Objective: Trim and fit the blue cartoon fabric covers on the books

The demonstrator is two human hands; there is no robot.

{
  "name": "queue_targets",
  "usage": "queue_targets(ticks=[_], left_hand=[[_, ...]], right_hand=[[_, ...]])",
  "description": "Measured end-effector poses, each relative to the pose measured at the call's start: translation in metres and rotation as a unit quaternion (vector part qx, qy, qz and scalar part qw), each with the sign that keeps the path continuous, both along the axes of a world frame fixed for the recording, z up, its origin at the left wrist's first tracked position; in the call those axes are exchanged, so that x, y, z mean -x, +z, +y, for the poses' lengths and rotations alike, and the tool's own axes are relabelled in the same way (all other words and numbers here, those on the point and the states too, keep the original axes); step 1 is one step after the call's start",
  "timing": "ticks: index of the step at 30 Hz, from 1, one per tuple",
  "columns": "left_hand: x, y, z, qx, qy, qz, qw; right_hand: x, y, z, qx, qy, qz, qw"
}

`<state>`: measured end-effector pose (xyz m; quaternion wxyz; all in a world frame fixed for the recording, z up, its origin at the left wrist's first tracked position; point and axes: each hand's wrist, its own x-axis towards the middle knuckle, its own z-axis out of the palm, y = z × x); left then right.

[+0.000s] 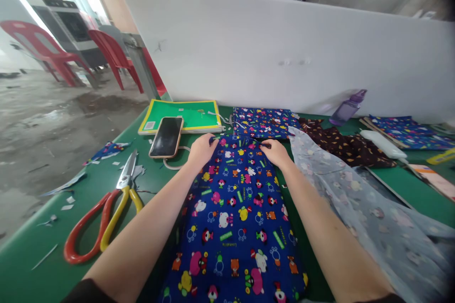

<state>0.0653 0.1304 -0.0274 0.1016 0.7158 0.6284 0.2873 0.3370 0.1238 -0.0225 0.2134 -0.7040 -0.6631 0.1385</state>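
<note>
A blue fabric piece [234,218] printed with bright cartoon animals lies on the green table [85,189], running from the near edge toward the middle. My left hand [202,150] pinches its far left corner, fingers closed on the cloth. My right hand [275,151] grips the far right corner the same way. Just beyond my hands lies another piece of the same blue print [265,122].
Large scissors [106,213] with red and yellow handles lie at the left, among paper scraps. A phone [166,136] rests by a green folder [185,116]. Grey printed cloth [362,203], dark brown cloth [341,144], a purple bottle [346,108] and a white partition [284,47] are to the right and behind.
</note>
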Motion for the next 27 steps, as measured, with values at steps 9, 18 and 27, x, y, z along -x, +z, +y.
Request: queue_targets(ticks=[9, 18, 27], left_hand=[[0.008, 0.023, -0.004, -0.032, -0.073, -0.055, 0.995], [0.014, 0.047, -0.015, 0.112, -0.27, -0.101, 0.951], [0.018, 0.016, 0.002, 0.002, -0.112, 0.094, 0.989]], right_hand=[[0.027, 0.012, -0.012, -0.105, 0.112, 0.048, 0.987], [0.037, 0.018, -0.02, -0.205, 0.247, -0.023, 0.947], [0.044, 0.027, -0.03, -0.234, 0.298, -0.127, 0.917]])
